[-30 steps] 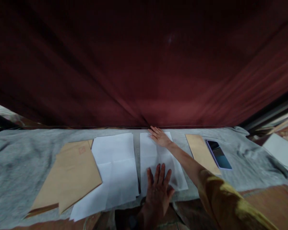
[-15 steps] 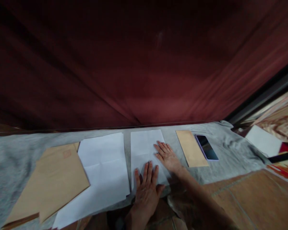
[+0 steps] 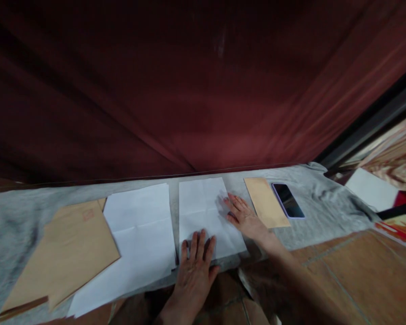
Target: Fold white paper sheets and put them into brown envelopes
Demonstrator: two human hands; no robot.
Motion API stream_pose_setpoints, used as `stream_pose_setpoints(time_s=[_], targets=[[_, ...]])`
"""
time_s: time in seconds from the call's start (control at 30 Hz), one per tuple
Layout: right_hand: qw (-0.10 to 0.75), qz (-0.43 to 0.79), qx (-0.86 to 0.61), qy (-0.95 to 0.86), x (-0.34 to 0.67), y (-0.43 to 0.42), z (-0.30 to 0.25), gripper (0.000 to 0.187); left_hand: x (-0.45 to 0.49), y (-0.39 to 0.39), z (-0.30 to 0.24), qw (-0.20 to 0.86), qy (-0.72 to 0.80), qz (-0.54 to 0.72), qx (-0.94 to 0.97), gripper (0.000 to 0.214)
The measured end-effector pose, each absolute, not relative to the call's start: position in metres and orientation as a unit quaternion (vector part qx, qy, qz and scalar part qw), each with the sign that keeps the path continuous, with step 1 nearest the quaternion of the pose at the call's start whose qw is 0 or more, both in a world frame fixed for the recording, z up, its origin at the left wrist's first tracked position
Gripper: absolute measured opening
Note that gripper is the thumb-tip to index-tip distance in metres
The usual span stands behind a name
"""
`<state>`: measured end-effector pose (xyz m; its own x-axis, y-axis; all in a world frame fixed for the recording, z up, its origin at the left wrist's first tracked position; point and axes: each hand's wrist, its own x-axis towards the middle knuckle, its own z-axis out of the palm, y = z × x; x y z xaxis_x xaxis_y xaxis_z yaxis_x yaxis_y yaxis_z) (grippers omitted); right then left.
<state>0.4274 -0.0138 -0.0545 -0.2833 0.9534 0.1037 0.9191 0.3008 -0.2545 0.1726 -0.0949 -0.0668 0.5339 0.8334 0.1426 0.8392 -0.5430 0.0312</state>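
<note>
A folded white sheet [image 3: 203,205] lies on the grey cloth [image 3: 16,221] in front of me. My left hand [image 3: 194,264] rests flat on its near edge, fingers stretched out. My right hand [image 3: 244,217] lies flat on the sheet's right edge, fingers spread, close to a narrow brown envelope [image 3: 265,201]. Neither hand holds anything.
A larger white sheet [image 3: 135,230] lies left of the folded one, and big brown envelopes [image 3: 67,253] lie further left. A phone [image 3: 288,200] sits beside the narrow envelope. A dark red curtain [image 3: 189,90] hangs behind. White paper [image 3: 372,189] lies at the far right.
My right hand has drawn back from the sheet's far edge to its right side near me. My left hand stays pressed on the near edge. The view has shifted to the right.
</note>
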Motion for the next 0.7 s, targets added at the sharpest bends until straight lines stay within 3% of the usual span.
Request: stream_pose_setpoints(time_s=[0.27, 0.5, 0.7], targets=[[0.048, 0.254, -0.488, -0.834, 0.412, -0.044, -0.036, 0.083, 0.156, -0.077, -0.037, -0.081, -0.443, -0.039, -0.892, 0.065], [0.096, 0.232, -0.526, -0.812, 0.434, -0.036, -0.036, 0.058, 0.154, -0.075, -0.045, -0.1, -0.446, -0.026, -0.889, 0.075], [0.067, 0.237, -0.512, -0.823, 0.441, -0.04, -0.029, 0.078, 0.153, -0.073, -0.047, -0.094, -0.45, -0.018, -0.888, 0.077]])
